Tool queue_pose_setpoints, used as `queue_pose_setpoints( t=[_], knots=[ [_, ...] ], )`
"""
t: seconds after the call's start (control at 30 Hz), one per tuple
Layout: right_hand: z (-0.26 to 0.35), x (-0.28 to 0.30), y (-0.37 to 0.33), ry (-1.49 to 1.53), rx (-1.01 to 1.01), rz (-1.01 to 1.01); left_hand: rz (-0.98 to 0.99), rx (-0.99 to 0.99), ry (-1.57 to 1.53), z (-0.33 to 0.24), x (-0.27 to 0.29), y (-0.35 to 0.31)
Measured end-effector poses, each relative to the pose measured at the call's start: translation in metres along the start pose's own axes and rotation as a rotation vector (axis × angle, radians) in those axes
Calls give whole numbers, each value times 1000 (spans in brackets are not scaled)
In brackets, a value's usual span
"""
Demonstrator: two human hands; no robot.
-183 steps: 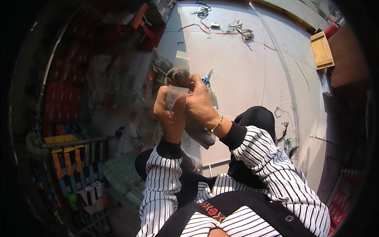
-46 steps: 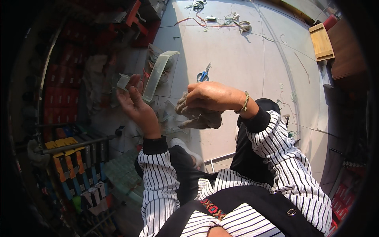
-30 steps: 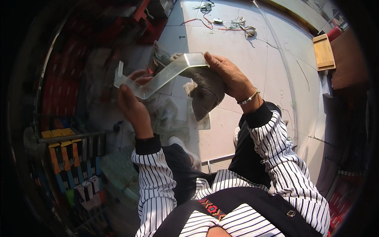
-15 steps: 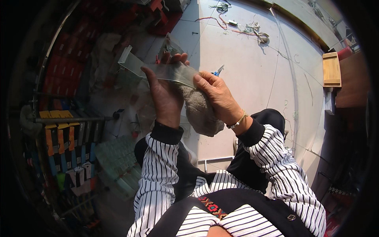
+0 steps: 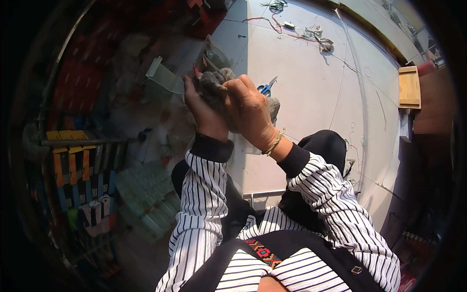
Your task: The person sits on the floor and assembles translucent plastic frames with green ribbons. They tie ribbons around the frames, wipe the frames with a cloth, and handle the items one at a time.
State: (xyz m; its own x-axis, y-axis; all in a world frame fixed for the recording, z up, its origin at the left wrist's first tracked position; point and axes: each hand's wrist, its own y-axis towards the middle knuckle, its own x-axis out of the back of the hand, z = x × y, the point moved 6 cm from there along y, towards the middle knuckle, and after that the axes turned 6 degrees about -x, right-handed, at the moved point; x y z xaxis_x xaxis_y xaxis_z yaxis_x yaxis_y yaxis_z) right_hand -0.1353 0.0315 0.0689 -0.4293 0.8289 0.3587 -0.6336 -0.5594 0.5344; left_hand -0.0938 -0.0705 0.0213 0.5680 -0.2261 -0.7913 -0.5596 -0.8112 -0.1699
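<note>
My left hand [image 5: 206, 112] is closed beneath a clear plastic strip [image 5: 164, 76], its thumb up at the near edge; its other fingers are mostly hidden. The strip's free end, with a folded lip, sticks out to the left. My right hand [image 5: 250, 109] grips a bunched grey cloth [image 5: 214, 83] and presses it over the strip just above my left palm. Part of the cloth hangs out to the right behind my right hand. The strip's other end is covered by the cloth and fingers.
Scissors with blue handles [image 5: 265, 90] lie on the pale tiled floor [image 5: 301, 126] just past my right hand. Wires and scraps [image 5: 323, 44] lie farther off. Stacked clear plastic pieces [image 5: 146, 199] and a rack of packaged tools [image 5: 80, 170] stand at left; a wooden box [image 5: 409, 87] is at right.
My right hand has let go of the strip's right end and moved left, bringing the cloth over the strip. The cloth, earlier hanging below, is now bunched above my left palm.
</note>
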Motion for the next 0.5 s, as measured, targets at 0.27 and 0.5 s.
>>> queue_pose_setpoints(
  t=[0.27, 0.5],
  knots=[
    [-44, 10, 16, -182, -138, -66, -11, 125, -177, 18, 18, 17],
    [-16, 38, 15, 123, -30, -118, 191, 152, -311, 8, 4, 14]
  ],
)
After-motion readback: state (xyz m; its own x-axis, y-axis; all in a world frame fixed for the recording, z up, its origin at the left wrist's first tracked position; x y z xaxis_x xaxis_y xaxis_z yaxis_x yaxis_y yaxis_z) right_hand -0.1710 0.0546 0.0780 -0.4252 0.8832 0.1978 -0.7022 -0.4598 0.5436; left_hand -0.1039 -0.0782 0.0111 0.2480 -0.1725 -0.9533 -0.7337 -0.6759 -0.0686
